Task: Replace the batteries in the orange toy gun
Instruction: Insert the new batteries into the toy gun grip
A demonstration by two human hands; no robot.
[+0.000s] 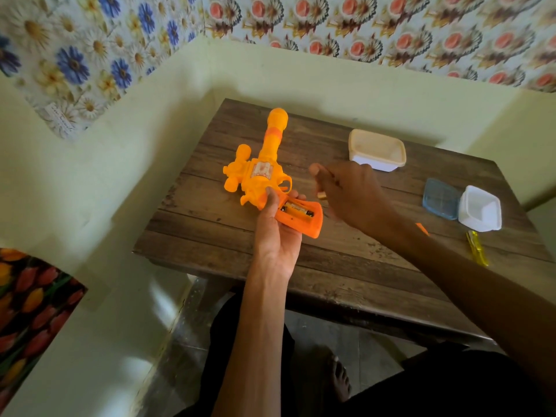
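Orange toy gun point(261, 176), batt. bay point(296, 211) open, in L hand point(275, 233) grasp; R hand point(352, 194) unclear.

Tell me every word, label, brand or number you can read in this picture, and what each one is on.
Pale sticker on the orange plastic toy gun: print too blurred to read.
Label on the battery lying in the gun's open grip: too small to read.
White paper slip on the flowered wallpaper: faint handwriting-like marks, unreadable.
No other writing shows, so nothing can be quoted.
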